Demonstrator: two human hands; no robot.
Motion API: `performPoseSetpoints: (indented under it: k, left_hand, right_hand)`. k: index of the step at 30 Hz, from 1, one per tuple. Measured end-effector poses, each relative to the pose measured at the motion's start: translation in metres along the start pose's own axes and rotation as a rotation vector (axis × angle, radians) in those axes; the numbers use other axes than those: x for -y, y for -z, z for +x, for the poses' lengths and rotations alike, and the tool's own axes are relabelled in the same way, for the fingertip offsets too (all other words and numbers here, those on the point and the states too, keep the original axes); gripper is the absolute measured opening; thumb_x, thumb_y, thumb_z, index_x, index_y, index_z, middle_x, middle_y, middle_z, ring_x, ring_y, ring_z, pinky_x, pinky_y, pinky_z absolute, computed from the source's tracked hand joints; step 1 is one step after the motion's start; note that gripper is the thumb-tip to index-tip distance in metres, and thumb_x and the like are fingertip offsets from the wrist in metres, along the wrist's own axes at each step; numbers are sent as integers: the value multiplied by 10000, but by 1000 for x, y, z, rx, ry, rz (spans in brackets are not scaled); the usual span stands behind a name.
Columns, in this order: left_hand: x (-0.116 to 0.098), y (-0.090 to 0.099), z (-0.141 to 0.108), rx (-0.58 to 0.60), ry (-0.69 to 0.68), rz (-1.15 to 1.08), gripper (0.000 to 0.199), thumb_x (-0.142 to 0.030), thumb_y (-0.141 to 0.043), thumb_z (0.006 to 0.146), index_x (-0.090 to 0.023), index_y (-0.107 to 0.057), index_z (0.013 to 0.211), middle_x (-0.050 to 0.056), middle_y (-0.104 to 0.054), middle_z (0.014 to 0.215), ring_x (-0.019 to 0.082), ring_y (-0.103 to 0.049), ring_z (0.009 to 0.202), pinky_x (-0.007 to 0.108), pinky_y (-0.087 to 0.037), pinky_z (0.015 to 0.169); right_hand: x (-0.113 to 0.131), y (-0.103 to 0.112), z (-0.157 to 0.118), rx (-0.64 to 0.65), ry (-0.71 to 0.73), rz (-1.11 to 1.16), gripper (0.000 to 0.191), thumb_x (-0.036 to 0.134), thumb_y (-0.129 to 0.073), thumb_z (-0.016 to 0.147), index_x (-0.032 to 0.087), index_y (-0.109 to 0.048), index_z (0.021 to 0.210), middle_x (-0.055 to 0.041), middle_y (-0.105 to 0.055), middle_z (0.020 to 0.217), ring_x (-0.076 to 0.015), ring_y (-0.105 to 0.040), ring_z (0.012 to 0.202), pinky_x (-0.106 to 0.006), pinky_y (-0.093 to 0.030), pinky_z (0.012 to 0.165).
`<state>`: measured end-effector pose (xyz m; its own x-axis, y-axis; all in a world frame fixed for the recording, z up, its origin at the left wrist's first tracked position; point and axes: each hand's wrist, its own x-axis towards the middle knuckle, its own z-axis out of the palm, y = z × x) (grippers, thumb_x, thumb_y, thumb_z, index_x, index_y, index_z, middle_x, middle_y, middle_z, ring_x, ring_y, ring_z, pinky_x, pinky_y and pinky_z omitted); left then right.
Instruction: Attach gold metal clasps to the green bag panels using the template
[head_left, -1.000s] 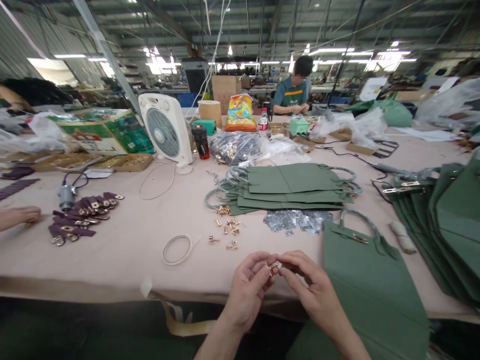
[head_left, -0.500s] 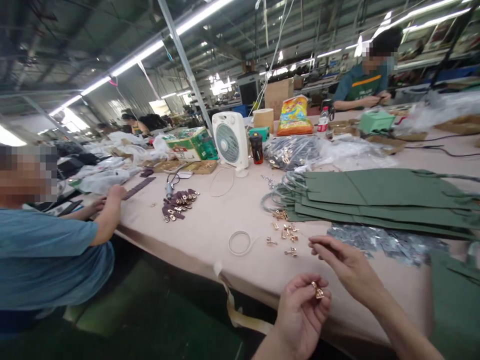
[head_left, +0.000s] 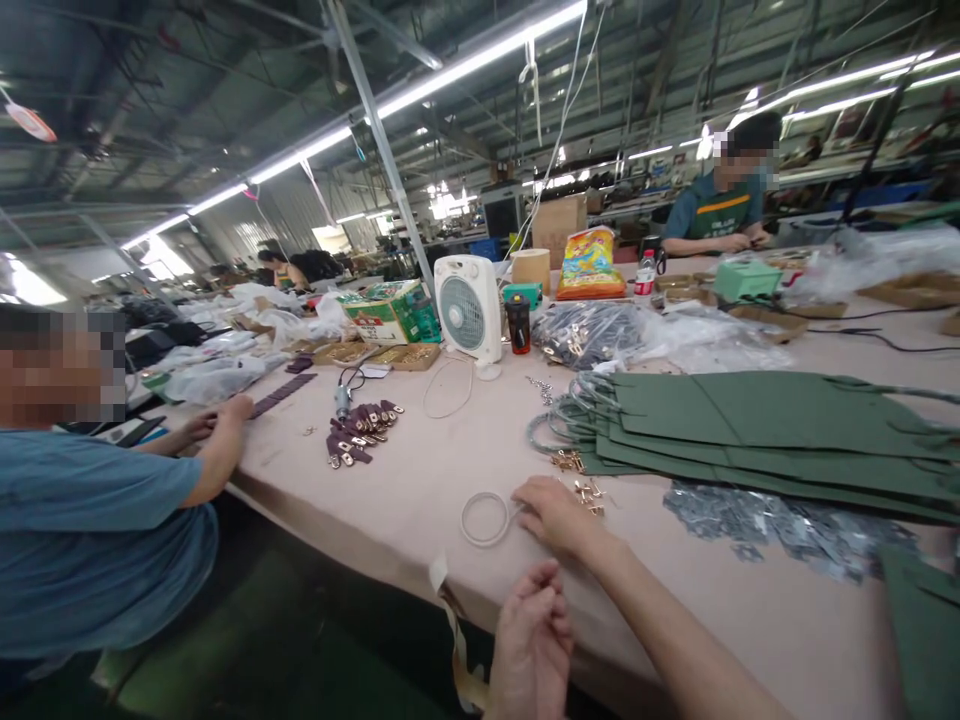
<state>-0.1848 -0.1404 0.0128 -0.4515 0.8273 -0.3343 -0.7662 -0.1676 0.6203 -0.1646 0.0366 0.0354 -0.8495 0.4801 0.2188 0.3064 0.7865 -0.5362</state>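
Gold fittings [head_left: 589, 492] | just beside right hand [head_left: 562, 515] | right of its fingers [head_left: 531, 493]

We saw pale pink table [head_left: 420, 480]. On it, we saw white ring [head_left: 463, 520], gold bits [head_left: 568, 461] near green bag pile [head_left: 750, 420]. Shiny grey pieces [head_left: 780, 528] lay our side of pile. Purple tabs [head_left: 365, 428] lay heaped. White fan [head_left: 463, 312] stood near dark cup [head_left: 517, 325].

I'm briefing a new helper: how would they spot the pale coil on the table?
Find the upright white fan on the long pinkish table. Come from it toward the near edge; the pale coil lies just left of the right hand. It is a neat, round ring, unlike the thin, loose cord near the fan's base.
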Motion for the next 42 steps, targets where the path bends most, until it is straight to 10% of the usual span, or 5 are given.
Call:
performPoseSetpoints:
  k: [7, 14, 35, 42]
  left_hand:
    - [-66, 9, 44, -130, -683, 1032, 216, -312, -771, 847, -215, -744, 1038, 40, -678, 921, 167, -577, 745, 277, -471, 697]
    - [-87, 17, 86, 375, -744, 1618, 310, -113, -563, 907, -235, -696, 1159, 85, -693, 1174, 252, -622, 1152, 404, -499, 1026]
    - [-99, 10, 95, 538, -575, 1657, 158, -261, -602, 964, -250, -758, 938, 35, -749, 985, 215, -641, 987, 317, -473, 889]
    - [-101, 7, 95, 458, -576, 1534, 180, -204, -621, 896, -250, -795, 905, 50, -762, 976, 229, -644, 983, 345, -472, 936]
  right_hand:
    - [8, -2, -5, 5, 22, -179, 143, 168, -636, 964, 206, -769, 931, -73, -731, 963, -229, -636, 1025, -330, -438, 929]
    - [14, -5, -31, -61, -24, -314, 159, 113, -607, 980, 183, -746, 949, -83, -714, 948, -248, -615, 1023, -358, -440, 915]
    - [17, -30, -60, -261, -73, -288, 129, 132, -555, 1024, 205, -660, 1015, -74, -644, 1019, -266, -554, 1020, -403, -449, 924]
    - [18, -29, -69, -399, 191, 1, 210, 122, -472, 1048, 226, -655, 1044, -70, -694, 1065, -253, -609, 1110, -417, -511, 994]
